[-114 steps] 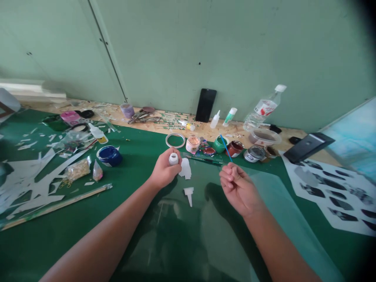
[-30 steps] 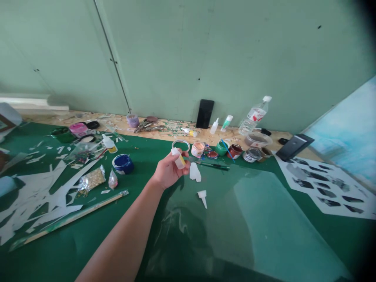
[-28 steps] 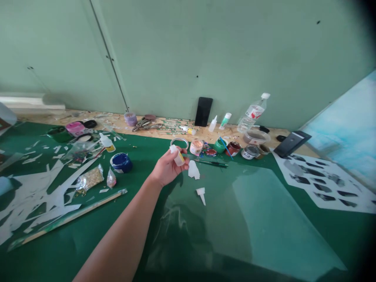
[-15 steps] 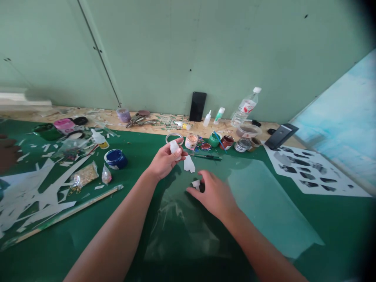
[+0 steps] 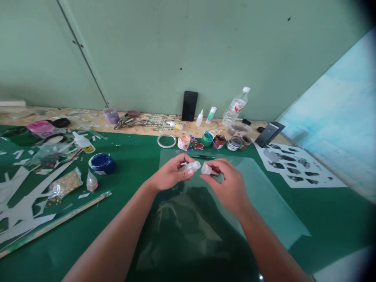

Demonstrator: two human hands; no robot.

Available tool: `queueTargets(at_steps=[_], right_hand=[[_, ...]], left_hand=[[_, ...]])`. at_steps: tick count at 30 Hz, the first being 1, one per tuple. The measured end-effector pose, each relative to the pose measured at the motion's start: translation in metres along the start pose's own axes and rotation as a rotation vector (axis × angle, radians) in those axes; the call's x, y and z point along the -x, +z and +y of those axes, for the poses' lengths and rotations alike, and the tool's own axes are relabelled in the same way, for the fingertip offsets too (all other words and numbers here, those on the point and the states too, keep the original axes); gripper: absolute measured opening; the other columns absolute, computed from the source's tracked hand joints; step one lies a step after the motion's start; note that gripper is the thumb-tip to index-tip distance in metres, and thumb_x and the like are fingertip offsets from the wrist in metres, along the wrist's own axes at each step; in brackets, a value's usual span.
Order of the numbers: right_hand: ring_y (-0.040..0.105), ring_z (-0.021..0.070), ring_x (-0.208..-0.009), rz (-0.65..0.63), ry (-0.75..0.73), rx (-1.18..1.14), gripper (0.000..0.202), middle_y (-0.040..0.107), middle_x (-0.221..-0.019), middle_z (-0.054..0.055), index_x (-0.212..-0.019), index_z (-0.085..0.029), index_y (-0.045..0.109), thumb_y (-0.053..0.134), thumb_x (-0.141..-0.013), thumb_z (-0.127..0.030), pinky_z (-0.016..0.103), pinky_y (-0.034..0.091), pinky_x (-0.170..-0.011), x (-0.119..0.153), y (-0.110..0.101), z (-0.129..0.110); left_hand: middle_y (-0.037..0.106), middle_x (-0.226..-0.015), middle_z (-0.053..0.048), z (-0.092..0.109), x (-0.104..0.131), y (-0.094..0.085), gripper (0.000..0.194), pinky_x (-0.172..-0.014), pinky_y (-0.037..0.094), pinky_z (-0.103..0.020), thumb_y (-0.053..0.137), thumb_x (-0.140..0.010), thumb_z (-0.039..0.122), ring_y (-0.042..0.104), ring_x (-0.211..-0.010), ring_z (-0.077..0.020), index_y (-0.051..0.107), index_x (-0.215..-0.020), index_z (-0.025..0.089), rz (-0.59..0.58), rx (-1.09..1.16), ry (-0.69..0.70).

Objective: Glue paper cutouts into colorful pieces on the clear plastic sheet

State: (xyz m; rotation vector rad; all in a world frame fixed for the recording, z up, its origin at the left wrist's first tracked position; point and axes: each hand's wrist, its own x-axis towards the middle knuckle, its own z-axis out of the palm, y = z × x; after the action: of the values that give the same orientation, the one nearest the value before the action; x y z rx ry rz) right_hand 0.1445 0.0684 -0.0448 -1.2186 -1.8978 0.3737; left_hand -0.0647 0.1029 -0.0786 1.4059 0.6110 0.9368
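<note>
In my left hand is a small white plastic bottle, tilted with its mouth toward the right. My right hand pinches a white nozzle cap, its narrow end pointing into the palm. A small gap separates bottle mouth and cap. Both hands are held above a clear plastic sheet on the green table cover. Just beyond the fingers lies a dark green pen-like tool.
Paint jars, among them a green jar, stand behind the hands beside a tape ring. A blue paint jar, paper scraps and a long stick lie left. Printed sheets and a black phone are farther back.
My hands have come together. The left has tipped the bottle toward the right, and the right has risen with the cap to face the bottle's mouth. The view has shifted rightward.
</note>
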Motion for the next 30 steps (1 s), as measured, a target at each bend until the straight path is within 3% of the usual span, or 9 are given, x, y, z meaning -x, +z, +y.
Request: queueTargets(at_steps=[5,13,17,19,21,26,28,30], right_hand=[[0.065,0.0205,-0.089,-0.05,-0.145,0.077,0.019,0.065,-0.102,0.007,-0.107,-0.024,0.067,0.066,-0.089,-0.029,0.035,0.057,-0.078,-0.003,-0.014,-0.001],[0.065,0.0206,-0.09,-0.273,-0.265,0.174,0.017,0.064,-0.101,0.006,-0.105,-0.025,0.07,0.061,-0.091,-0.025,0.034,0.055,-0.081,-0.013,-0.024,0.0],[0.063,0.0202,-0.092,-0.414,-0.336,0.2,0.016,0.064,-0.099,0.005,-0.102,-0.025,0.07,0.057,-0.093,-0.022,0.034,0.053,-0.083,-0.02,-0.026,-0.001],[0.062,0.0201,-0.093,-0.425,-0.341,0.207,0.014,0.064,-0.101,0.006,-0.101,-0.024,0.069,0.056,-0.094,-0.025,0.034,0.051,-0.083,-0.022,-0.026,-0.004],[0.062,0.0189,-0.083,-0.418,-0.287,0.234,0.019,0.065,-0.091,0.005,-0.093,-0.022,0.069,0.056,-0.095,-0.036,0.031,0.05,-0.074,-0.025,-0.025,-0.007],[0.051,0.0163,-0.049,-0.412,0.066,0.378,0.067,0.048,-0.045,0.002,-0.046,-0.021,0.054,0.038,-0.097,-0.062,0.03,0.035,-0.054,-0.032,-0.021,-0.018],[0.055,0.0179,-0.05,-0.401,0.175,0.377,0.066,0.053,-0.048,0.004,-0.053,-0.022,0.061,0.036,-0.096,-0.065,0.031,0.038,-0.054,-0.033,-0.019,-0.02],[0.064,0.0209,-0.068,-0.379,0.144,0.275,0.049,0.069,-0.079,0.007,-0.087,-0.023,0.072,0.043,-0.095,-0.061,0.032,0.046,-0.061,-0.031,-0.019,-0.019]], left_hand=[[0.057,-0.075,-0.001,0.0,0.0,0.008,0.036,-0.058,0.036,-0.025,0.07,-0.083,0.045,0.048,-0.063,-0.0112,0.061,-0.104,0.017,-0.037,0.006,-0.075],[0.06,-0.074,0.0,-0.008,-0.001,0.013,0.032,-0.059,0.039,-0.024,0.072,-0.082,0.043,0.052,-0.063,-0.0107,0.058,-0.097,0.018,-0.04,0.099,-0.109],[0.052,-0.068,0.003,-0.008,-0.001,0.014,0.034,-0.053,0.03,-0.022,0.073,-0.08,0.046,0.043,-0.055,-0.0077,0.056,-0.089,0.018,-0.043,0.268,-0.199],[0.048,-0.067,0.004,-0.007,-0.002,0.015,0.037,-0.051,0.025,-0.022,0.073,-0.08,0.049,0.038,-0.052,-0.0064,0.053,-0.087,0.018,-0.044,0.329,-0.205],[0.047,-0.068,0.004,-0.005,-0.002,0.017,0.039,-0.051,0.023,-0.022,0.074,-0.078,0.05,0.036,-0.052,-0.006,0.052,-0.086,0.018,-0.039,0.357,-0.195],[0.046,-0.068,0.003,-0.005,-0.003,0.023,0.039,-0.053,0.025,-0.023,0.077,-0.075,0.047,0.037,-0.055,-0.0066,0.052,-0.083,0.018,-0.025,0.408,-0.169],[0.046,-0.069,0.003,-0.007,-0.004,0.023,0.039,-0.053,0.025,-0.023,0.077,-0.076,0.047,0.037,-0.055,-0.0065,0.052,-0.083,0.018,-0.013,0.422,-0.167],[0.046,-0.069,0.003,-0.009,-0.004,0.022,0.038,-0.053,0.026,-0.023,0.076,-0.077,0.047,0.038,-0.055,-0.0067,0.053,-0.083,0.018,0.002,0.433,-0.167]])
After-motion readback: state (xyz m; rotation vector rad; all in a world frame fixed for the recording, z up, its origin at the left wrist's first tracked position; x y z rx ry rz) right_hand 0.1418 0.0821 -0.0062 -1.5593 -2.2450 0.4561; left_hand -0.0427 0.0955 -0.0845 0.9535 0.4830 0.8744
